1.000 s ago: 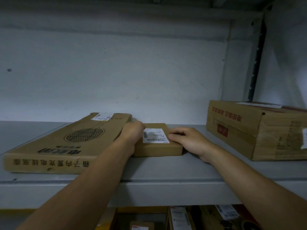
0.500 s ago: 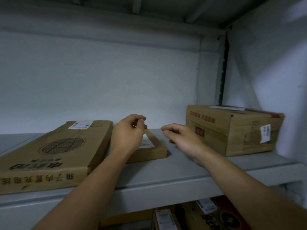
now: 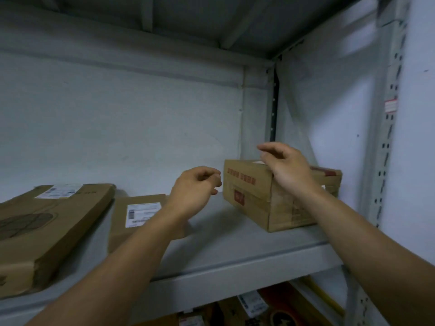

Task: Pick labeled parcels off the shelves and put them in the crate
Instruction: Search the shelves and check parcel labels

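Observation:
A small flat parcel (image 3: 138, 215) with a white label lies on the grey shelf (image 3: 235, 250), partly behind my left forearm. A taller brown box (image 3: 254, 196) with red print stands to its right. My left hand (image 3: 195, 191) hovers in the air between the two, fingers loosely curled, holding nothing. My right hand (image 3: 284, 168) is raised over the top front of the taller box, fingers relaxed and spread, and I cannot tell whether it touches the box. The crate is out of sight.
A long flat carton (image 3: 47, 227) with a label lies at the left of the shelf. The shelf's perforated upright (image 3: 386, 142) and the white side wall close the right. More labeled parcels (image 3: 254, 304) sit on the shelf below.
Both hands have left the small flat parcel and moved up and right, the right one reaching over the taller box. My view has swung to the right.

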A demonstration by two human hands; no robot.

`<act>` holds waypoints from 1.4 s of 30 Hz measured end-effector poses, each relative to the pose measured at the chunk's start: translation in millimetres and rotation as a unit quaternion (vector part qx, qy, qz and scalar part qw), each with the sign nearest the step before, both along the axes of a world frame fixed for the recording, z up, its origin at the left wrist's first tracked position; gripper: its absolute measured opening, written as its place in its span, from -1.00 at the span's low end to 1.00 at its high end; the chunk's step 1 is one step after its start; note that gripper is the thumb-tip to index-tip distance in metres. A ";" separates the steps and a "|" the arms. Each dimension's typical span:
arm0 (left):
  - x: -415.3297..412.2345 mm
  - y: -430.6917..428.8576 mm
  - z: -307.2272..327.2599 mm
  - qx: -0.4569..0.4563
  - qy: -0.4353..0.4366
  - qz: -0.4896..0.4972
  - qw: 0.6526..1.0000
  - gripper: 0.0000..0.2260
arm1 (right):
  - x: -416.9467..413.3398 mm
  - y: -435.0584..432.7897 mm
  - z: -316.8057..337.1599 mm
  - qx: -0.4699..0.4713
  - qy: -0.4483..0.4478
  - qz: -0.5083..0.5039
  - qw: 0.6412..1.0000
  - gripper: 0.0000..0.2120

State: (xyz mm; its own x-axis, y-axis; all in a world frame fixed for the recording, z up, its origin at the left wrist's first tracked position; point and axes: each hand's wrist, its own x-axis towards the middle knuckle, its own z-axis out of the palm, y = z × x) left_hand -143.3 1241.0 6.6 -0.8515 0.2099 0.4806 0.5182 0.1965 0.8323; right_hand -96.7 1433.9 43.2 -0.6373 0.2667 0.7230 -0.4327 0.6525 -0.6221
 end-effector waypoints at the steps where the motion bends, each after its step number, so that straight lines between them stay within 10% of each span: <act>1: -0.9 8.8 1.9 0.002 -0.010 -0.009 1.000 -0.91 | 0.7 12.3 2.3 0.000 0.015 -0.023 1.000 -0.77; 15: -8.7 124.8 11.7 0.081 -0.168 -0.054 0.981 -0.53 | -8.4 147.4 9.0 0.075 -0.192 -0.133 0.969 -0.54; 24: -24.5 124.3 15.5 0.136 -0.169 -0.011 0.976 -0.41 | -28.7 146.7 1.4 -0.032 -0.145 -0.006 0.989 -0.85; 31: -24.1 77.9 17.9 0.145 -0.166 0.079 0.972 -0.78 | -53.7 115.5 -3.5 -0.150 -0.159 0.125 0.968 -0.87; 38: -27.7 58.4 12.4 0.158 -0.232 0.092 0.955 -0.39 | -66.4 101.3 -3.2 -0.206 -0.235 0.179 0.933 -0.74; 42: -27.3 66.0 8.4 0.205 -0.210 0.078 0.953 -0.73 | -68.6 100.9 -10.1 -0.211 -0.216 0.184 0.935 -0.78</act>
